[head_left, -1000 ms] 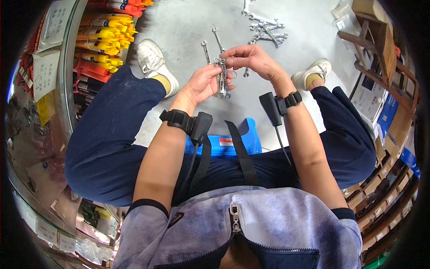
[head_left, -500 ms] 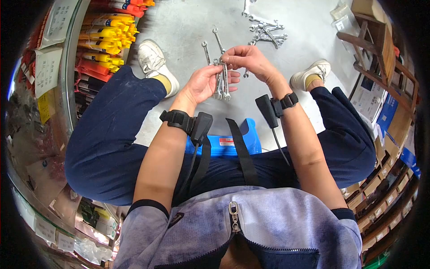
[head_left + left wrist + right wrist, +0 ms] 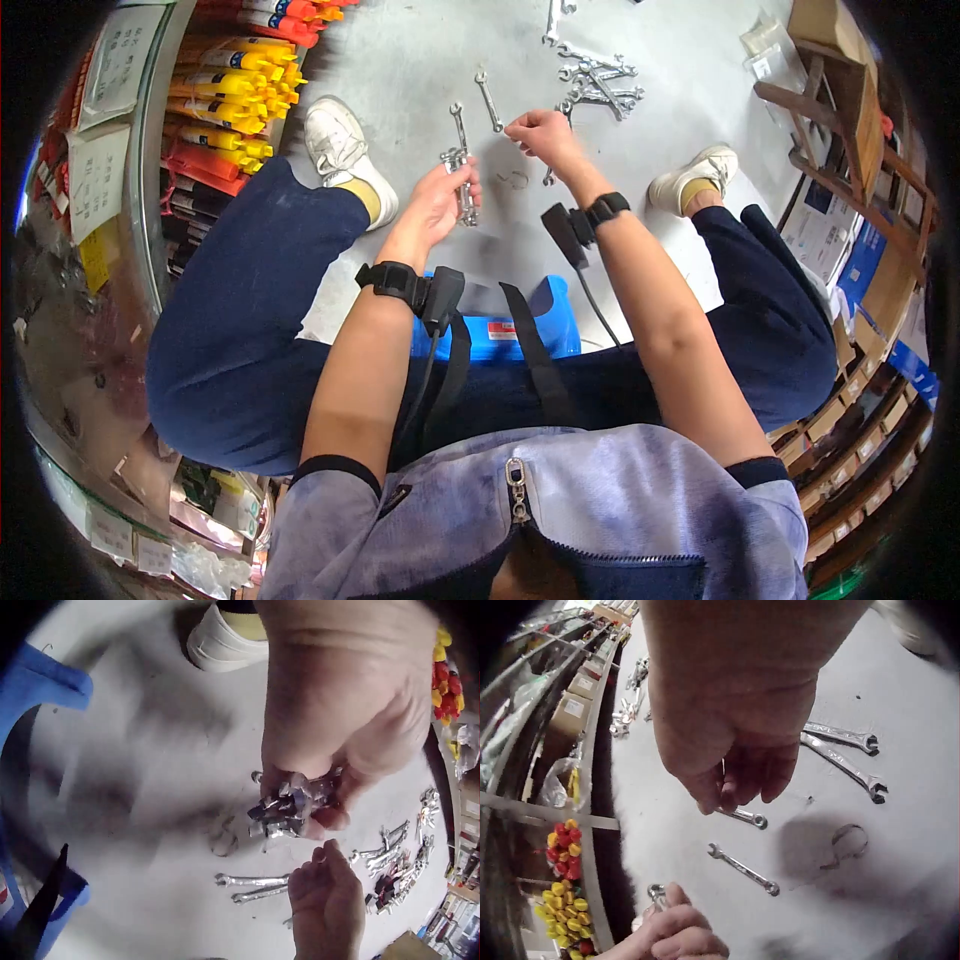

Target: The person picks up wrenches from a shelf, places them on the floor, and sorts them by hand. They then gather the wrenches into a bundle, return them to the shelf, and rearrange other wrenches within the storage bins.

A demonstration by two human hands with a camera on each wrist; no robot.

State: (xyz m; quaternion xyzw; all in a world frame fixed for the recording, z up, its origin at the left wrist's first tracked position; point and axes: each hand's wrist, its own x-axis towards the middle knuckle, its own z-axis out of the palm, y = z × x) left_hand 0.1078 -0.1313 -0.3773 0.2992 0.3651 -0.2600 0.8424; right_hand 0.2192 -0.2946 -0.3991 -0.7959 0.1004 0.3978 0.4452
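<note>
In the head view my left hand (image 3: 440,205) grips a bundle of several small wrenches (image 3: 463,190), some heads jutting above the thumb and others hanging below. The left wrist view shows the bundled heads (image 3: 289,806) between thumb and fingers. My right hand (image 3: 550,140) is low over the floor, its fingers loosely bent. Its fingertips are right at the near end of a wrench (image 3: 488,100); in the right wrist view they overlap that wrench (image 3: 750,818). One more wrench (image 3: 742,870) lies to the left of it, partly behind the left hand in the head view.
Farther out on the floor is a pile of wrenches (image 3: 605,85). A thin ring (image 3: 850,840) lies nearby. Between the legs stands a blue stool (image 3: 545,325). A shelf with yellow-handled tools (image 3: 225,95) lines the left, and a wooden stand (image 3: 850,120) stands right.
The right hand has let go of the bundle and moved out to the loose wrench on the floor. The left hand has shifted left with the bundle, turning it.
</note>
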